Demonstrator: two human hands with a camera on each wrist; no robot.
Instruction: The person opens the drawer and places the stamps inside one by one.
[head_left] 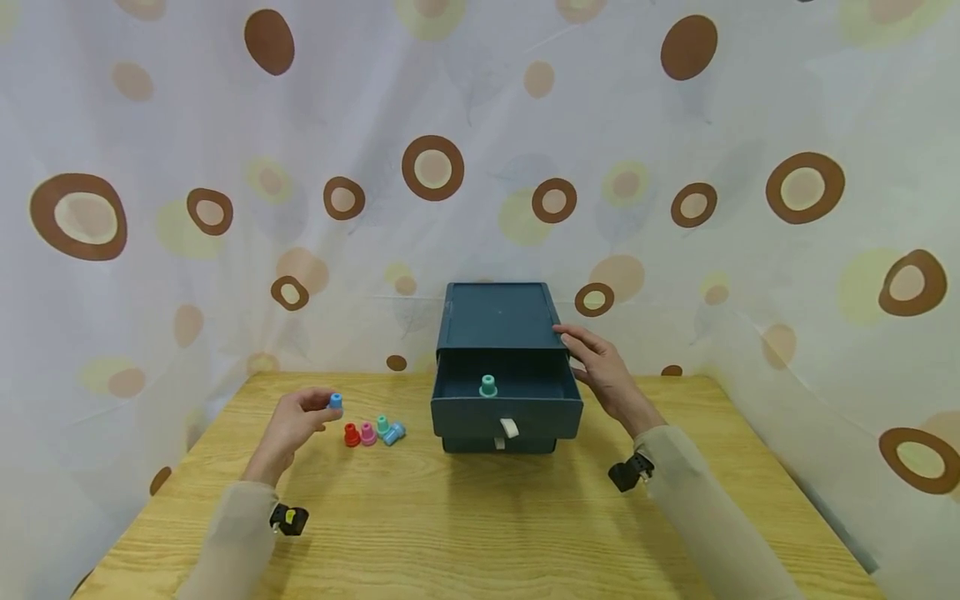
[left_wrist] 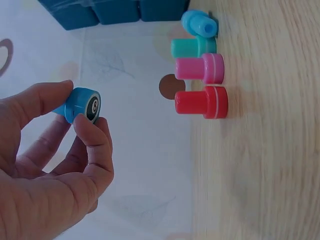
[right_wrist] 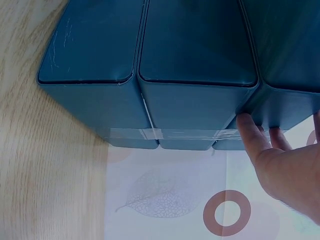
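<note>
Blue and small, the stamp-like peg (left_wrist: 82, 104) sits pinched between the thumb and fingertips of the left hand (head_left: 294, 423), raised above the wooden table (head_left: 480, 517) left of the dark drawer box (head_left: 501, 333). A black 8 shows on its end face. The right hand (head_left: 606, 375) lies with straight fingers flat against the box's side, beside the open top drawer (head_left: 506, 407), where 1 teal peg (head_left: 488, 385) stands. 4 more pegs (head_left: 372, 432) lie clustered on the table. Such a light pinch could let the peg slip and roll away. Drawer depth and lower drawers are hidden.
</note>
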